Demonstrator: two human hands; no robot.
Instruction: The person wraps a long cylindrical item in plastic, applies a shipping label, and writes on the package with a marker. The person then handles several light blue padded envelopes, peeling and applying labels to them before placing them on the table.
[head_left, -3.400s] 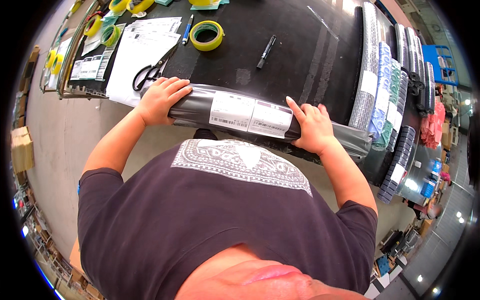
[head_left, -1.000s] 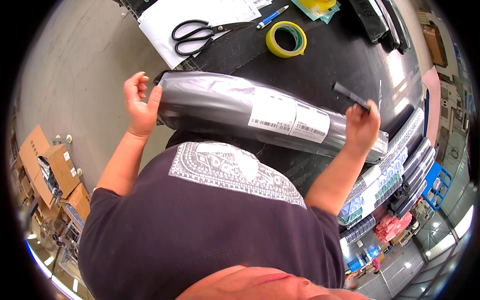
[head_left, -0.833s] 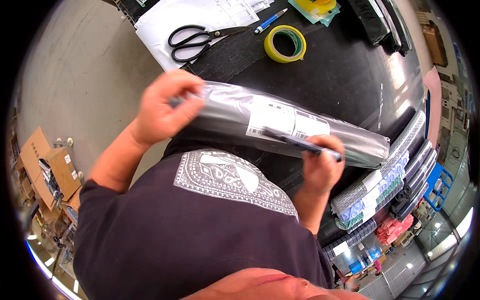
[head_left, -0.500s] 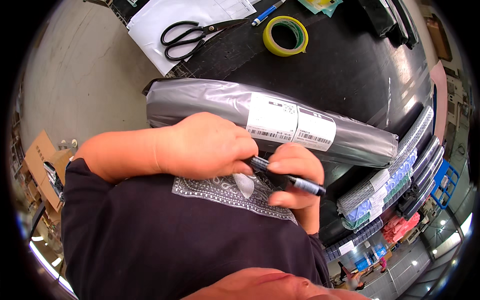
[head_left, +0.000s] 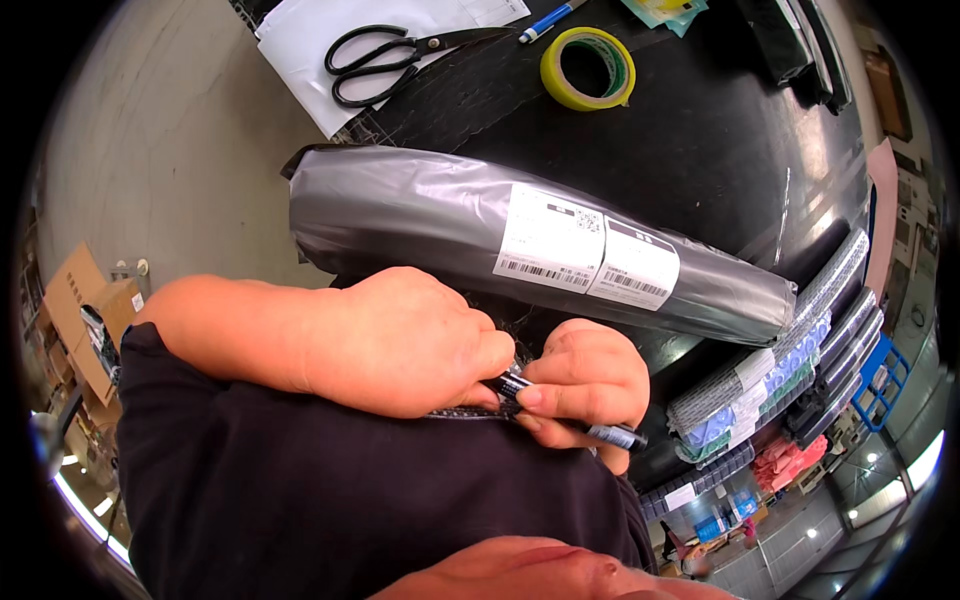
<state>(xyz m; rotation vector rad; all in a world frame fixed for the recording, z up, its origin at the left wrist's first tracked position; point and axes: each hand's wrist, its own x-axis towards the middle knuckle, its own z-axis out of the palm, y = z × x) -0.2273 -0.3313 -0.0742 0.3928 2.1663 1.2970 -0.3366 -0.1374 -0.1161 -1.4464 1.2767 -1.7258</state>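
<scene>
My left hand (head_left: 410,340) is closed, its fingertips pinching one end of a black marker (head_left: 618,436). The other part of the marker lies in my right hand (head_left: 590,370), whose fingers are curled round it, with the dark end sticking out to the right. Both hands are close together in front of my body. Beyond them lies a long grey plastic-wrapped parcel (head_left: 400,205) with a white shipping label (head_left: 550,240), untouched by either hand. A strip of grey patterned cloth (head_left: 460,412) shows under my left hand, mostly hidden.
Black-handled scissors (head_left: 430,45) rest on white papers (head_left: 295,55) at the far left of the black table. A yellow tape roll (head_left: 556,85) and a blue pen (head_left: 545,24) are nearby. Several patterned rolls (head_left: 720,395) are stacked at right. Dark packages (head_left: 780,45) lie far right.
Both hands have dropped nearer my body and drawn closer together around the marker. My right fingers have closed more tightly on it. The patterned cloth is now mostly covered.
</scene>
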